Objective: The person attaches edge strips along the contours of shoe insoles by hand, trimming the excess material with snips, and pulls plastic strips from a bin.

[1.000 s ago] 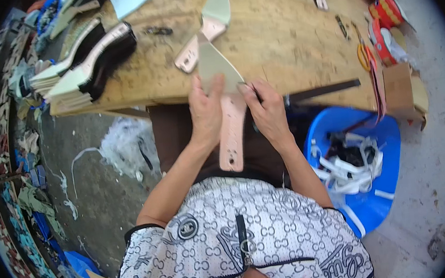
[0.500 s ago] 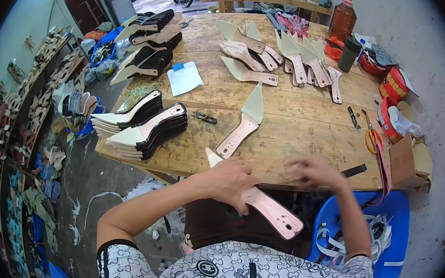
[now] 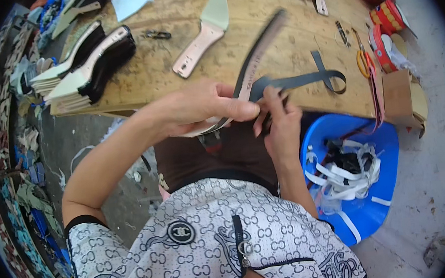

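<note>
My left hand (image 3: 206,105) grips a shoe insole (image 3: 257,56) with a pinkish underside and black edging. The insole is tilted up almost edge-on above the table's front edge, its far end smeared by motion. Close against its edge, my right hand (image 3: 282,120) pinches a black strip (image 3: 302,81); those fingertips are partly blurred. The rest of the strip trails right and loops on the table. Beyond my hands lies a single insole (image 3: 192,50), cream at one end and pink at the other.
Two stacks of black-edged insoles (image 3: 107,51) stand at the table's left. A small black cutter (image 3: 157,34) lies beside them. Orange-handled scissors (image 3: 363,63) and a cardboard box (image 3: 397,92) are on the right. Below, a blue tub (image 3: 392,176) holds white strips.
My left hand has raised and turned the insole up on edge. My right hand has come in to it, now with the black strip. The view has tipped downward.
</note>
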Action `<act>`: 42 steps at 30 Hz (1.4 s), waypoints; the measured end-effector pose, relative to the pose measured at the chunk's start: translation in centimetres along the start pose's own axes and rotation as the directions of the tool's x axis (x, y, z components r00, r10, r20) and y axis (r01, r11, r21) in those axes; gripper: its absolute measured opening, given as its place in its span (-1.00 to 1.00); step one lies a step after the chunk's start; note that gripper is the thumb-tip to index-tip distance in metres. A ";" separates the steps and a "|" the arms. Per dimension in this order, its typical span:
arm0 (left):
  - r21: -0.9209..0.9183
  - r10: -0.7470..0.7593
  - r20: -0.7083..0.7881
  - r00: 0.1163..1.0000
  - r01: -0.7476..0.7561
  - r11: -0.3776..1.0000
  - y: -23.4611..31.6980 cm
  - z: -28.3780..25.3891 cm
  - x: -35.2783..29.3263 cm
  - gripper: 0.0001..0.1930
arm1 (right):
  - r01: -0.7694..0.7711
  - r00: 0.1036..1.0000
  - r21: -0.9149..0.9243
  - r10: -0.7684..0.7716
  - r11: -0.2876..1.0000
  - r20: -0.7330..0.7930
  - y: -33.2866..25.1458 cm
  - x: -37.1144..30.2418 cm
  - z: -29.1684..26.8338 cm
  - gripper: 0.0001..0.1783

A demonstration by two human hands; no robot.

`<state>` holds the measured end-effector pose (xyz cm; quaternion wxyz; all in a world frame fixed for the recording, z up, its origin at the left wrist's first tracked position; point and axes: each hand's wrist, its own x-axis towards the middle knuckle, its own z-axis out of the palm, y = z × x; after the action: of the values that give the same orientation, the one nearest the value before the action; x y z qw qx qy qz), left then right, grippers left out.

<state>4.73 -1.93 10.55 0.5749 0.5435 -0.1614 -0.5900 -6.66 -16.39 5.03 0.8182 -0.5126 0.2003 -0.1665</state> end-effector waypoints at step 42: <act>-0.026 0.182 -0.089 0.979 -0.185 0.982 -10.3 2.5 -0.8 -0.29 | -0.313 0.943 -0.020 0.313 0.950 0.110 -0.8 1.3 -3.9 -0.68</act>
<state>-2.73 0.57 3.41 0.6423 0.5414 -0.1760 -0.5132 -7.58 -20.33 3.97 0.8435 -0.4838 0.2332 -0.0051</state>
